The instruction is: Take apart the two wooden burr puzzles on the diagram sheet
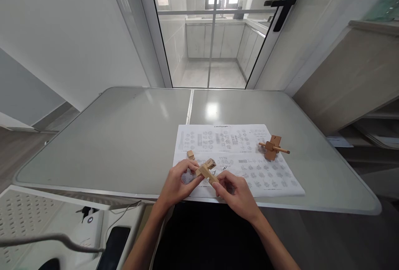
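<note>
Between both hands, just above a printed sheet [264, 170], are light wooden puzzle pieces [205, 169] crossed over one another. My left hand [181, 180] pinches their left end between thumb and fingers. The lower right end sits in the closed fingers of my right hand [235, 189]. One block end facing up to the right bears a dark mark. A small loose wooden block [190, 154] lies on the paper just beyond my left fingertips. Farther right, a darker wooden puzzle [272, 148] with a rod through it rests on the sheet's right edge.
A pale table [140, 137] with a seam down its middle carries the sheet. Beyond its far edge stands a glass door [215, 45] with a black handle [286, 4]. At lower left, a white cart [37, 216] holds a phone [114, 247] and cables.
</note>
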Available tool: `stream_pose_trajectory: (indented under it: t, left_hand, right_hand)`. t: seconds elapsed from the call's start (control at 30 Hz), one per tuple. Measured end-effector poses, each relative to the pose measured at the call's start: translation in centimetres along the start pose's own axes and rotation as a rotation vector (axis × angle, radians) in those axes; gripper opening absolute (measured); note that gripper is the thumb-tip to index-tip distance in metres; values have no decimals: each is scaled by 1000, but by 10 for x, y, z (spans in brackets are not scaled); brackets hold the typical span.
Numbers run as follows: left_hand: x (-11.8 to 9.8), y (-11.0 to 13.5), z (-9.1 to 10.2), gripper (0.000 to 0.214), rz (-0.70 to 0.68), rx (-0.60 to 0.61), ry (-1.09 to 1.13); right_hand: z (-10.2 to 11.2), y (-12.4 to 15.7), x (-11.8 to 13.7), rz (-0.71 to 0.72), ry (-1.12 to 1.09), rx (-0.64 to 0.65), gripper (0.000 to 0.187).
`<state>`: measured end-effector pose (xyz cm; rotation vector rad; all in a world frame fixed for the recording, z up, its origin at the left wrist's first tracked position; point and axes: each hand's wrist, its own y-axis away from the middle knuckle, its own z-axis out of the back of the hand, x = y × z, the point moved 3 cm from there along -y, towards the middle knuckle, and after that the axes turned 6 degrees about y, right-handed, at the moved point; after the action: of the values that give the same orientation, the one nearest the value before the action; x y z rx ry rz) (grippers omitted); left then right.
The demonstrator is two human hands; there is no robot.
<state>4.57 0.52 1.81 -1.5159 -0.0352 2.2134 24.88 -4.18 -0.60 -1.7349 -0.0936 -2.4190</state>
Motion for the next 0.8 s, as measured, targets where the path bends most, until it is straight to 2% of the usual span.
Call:
stream_pose_trajectory:
  t: [0.23, 0.4, 0.6, 0.8]
  left_hand:
    - [4, 1, -2, 15, -55, -14, -97]
    - [8, 2, -4, 13, -117, -65, -180]
    - [9, 3, 4, 15, -75, -288, -187]
    - [16, 6, 16, 21, 112, -544, -247]
  right_hand:
    - [-2, 0, -2, -19, 33, -7, 34]
    - [-3, 1, -2, -12, 31, 0, 32]
    - [0, 1, -3, -10, -17, -32, 35]
    - [-2, -2, -4, -65, 60, -87, 41]
